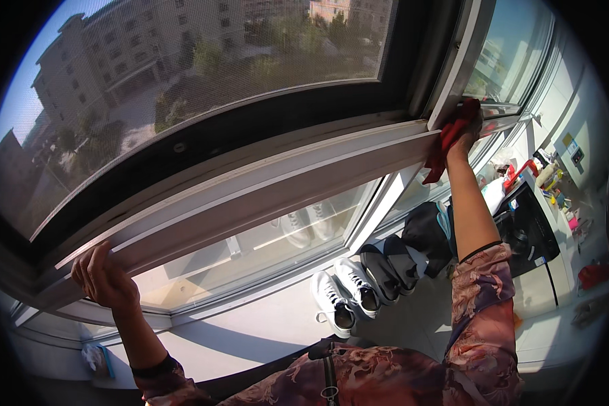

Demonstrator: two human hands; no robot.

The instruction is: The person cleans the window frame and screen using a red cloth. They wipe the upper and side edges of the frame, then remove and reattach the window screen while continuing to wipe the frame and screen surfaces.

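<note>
My left hand (pixel 105 276) curls over the near edge of the white window rail (pixel 264 190), at its left end. Off to the right, my right hand (pixel 468 133) grips a dark red cloth (pixel 452 137) and presses it where the rail meets the upright window frame (pixel 454 66). Part of the cloth hangs below the rail. Its fingers are partly hidden behind the cloth. Beyond the rail stands a dark-framed insect screen (pixel 284 56), with buildings and trees visible through it.
Below the rail are lower glass panes (pixel 274 238). White sneakers (pixel 335 299) and dark shoes (pixel 388 269) stand along the wall, beside a black bag-like item (pixel 426 233). At right, a white cabinet (pixel 533 294) with a black glass front carries several small items.
</note>
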